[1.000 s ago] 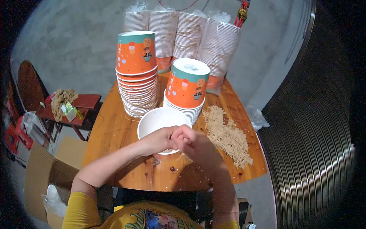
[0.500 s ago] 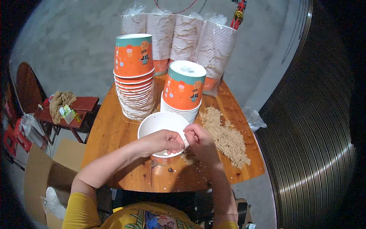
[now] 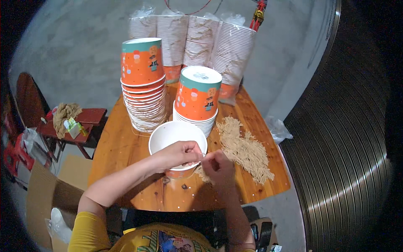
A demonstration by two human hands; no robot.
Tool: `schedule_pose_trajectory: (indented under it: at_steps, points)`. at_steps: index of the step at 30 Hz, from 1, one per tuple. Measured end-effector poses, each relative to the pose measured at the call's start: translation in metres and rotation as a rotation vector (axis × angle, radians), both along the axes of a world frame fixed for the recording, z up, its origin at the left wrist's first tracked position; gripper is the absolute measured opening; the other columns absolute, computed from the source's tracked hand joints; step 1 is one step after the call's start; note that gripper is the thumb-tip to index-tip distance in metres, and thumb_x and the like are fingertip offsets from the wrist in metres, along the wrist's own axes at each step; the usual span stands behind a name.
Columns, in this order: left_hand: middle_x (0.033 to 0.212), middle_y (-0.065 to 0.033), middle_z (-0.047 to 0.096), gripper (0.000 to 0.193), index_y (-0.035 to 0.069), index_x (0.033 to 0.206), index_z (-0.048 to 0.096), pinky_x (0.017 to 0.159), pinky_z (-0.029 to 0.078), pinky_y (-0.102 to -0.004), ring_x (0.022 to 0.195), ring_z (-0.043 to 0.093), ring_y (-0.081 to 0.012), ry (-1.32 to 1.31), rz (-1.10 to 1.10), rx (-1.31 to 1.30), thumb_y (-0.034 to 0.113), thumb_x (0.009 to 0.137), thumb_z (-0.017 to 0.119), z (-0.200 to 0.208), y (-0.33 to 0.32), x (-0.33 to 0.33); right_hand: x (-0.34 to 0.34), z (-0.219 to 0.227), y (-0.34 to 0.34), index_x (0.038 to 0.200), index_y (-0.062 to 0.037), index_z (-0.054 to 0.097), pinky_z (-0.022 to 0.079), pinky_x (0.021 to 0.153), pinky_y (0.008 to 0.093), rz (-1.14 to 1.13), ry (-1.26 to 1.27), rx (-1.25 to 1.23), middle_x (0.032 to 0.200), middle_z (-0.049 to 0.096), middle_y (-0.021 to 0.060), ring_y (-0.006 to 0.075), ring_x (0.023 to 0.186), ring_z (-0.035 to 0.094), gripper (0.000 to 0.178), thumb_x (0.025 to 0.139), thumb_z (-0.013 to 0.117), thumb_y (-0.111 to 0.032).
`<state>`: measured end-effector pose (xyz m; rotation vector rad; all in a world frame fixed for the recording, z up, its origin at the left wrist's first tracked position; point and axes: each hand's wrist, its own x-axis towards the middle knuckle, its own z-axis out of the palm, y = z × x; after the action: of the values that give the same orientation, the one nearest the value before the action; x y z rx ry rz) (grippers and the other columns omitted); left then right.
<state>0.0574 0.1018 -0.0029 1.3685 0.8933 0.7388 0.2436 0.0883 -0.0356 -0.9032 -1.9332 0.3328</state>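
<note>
An upright paper bucket (image 3: 170,133), white inside and orange outside, stands near the front of the wooden table. My left hand (image 3: 184,154) reaches over its near right rim, thumb and fingers pinched together. Just right of it, beside the rim, my right hand (image 3: 219,167) is closed in a pinch too. Something small and pale shows between the fingertips; its kind is too small to make out. To the right lies a pile of cut tan strings (image 3: 247,153), with a few ends near the bucket's base.
Behind stand an upside-down bucket stack with strings (image 3: 145,98) and a shorter bucket stack (image 3: 198,94). Tall bagged stacks (image 3: 197,42) line the table's back. A red bench (image 3: 90,115) and cardboard box (image 3: 46,189) are at left; a ribbed metal shutter (image 3: 336,159) is at right.
My right hand has moved slightly down, its fingers turned more upward, with a small gap from the left. My left hand stays at the rim. The whole view has shifted a little.
</note>
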Motion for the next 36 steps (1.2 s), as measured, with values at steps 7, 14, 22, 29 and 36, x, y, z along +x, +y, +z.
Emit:
schedule_pose_trajectory:
  at_steps: [7,14,22,29,36]
  points:
    - [0.075,0.0015,0.056,0.006,0.006,0.093,0.054,0.054,0.041,-0.0163,0.061,0.051,-0.0039,-0.102,-0.136,-0.209,0.011,0.090,0.056,-0.001,0.009,-0.002,0.000,-0.016,0.002,0.081,-0.0063,0.056,0.037,0.051,0.0230,0.168,0.563,-0.679,0.068,0.048,-0.0055,0.0057,0.059,0.045,0.009,0.083,0.064,-0.007]
    - [0.085,-0.0031,0.063,0.014,0.004,0.099,0.055,0.062,0.050,-0.0171,0.071,0.061,-0.0079,-0.262,-0.143,-0.529,0.004,0.086,0.060,-0.001,0.016,-0.010,-0.016,-0.003,-0.020,0.088,-0.0056,0.059,0.039,0.052,0.0228,-0.061,-0.001,0.149,0.073,0.050,0.0036,0.0112,0.057,0.049,0.012,0.080,0.068,-0.005]
    - [0.089,-0.0031,0.060,0.021,0.002,0.102,0.052,0.069,0.049,-0.0193,0.081,0.059,-0.0083,-0.309,-0.132,-0.423,-0.004,0.082,0.058,0.006,0.009,-0.009,-0.007,-0.019,-0.008,0.093,-0.0039,0.059,0.038,0.053,0.0211,0.048,0.422,-0.344,0.072,0.051,-0.0026,0.0048,0.059,0.045,0.007,0.088,0.059,-0.008]
    - [0.078,-0.0077,0.053,0.019,0.003,0.104,0.045,0.071,0.045,-0.0292,0.074,0.056,-0.0183,0.277,0.120,0.549,0.000,0.086,0.051,0.008,-0.009,0.006,-0.007,0.011,-0.006,0.090,-0.0030,0.060,0.033,0.051,0.0211,0.007,0.129,-0.311,0.063,0.046,-0.0040,0.0037,0.057,0.039,0.010,0.086,0.063,-0.011]
    - [0.090,-0.0157,0.052,0.028,0.002,0.103,0.046,0.073,0.045,-0.0411,0.084,0.052,-0.0361,0.629,0.076,1.193,0.002,0.078,0.058,0.014,-0.017,0.006,-0.009,0.010,0.002,0.092,-0.0030,0.062,0.034,0.052,0.0222,0.073,0.169,-0.314,0.064,0.045,-0.0026,0.0046,0.058,0.040,0.011,0.083,0.063,-0.009]
